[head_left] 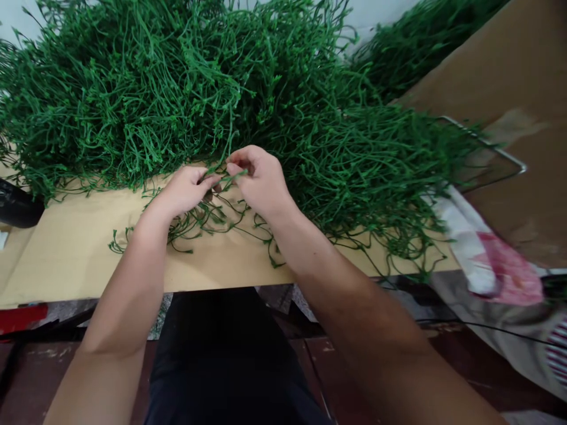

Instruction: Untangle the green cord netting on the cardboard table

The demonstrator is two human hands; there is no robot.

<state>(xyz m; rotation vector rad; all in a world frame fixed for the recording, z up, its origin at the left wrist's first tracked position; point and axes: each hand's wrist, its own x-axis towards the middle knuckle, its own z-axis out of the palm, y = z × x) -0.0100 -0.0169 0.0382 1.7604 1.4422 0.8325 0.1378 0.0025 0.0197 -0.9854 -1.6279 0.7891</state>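
Observation:
A big heap of thin green plastic stems (186, 88) covers the back of a tan cardboard-topped table (66, 248). My left hand (188, 189) and my right hand (261, 177) meet at the heap's front edge. Both pinch the same bunch of green stems (230, 175) between thumb and fingers. Loose stems (208, 218) trail from under my left hand onto the cardboard.
A black object (18, 203) lies at the table's left edge. A large brown cardboard sheet (509, 77) leans at the right, with a metal wire frame (491, 147) and a white and pink bag (487, 254) below it. A red item (22, 316) sits under the table's left front.

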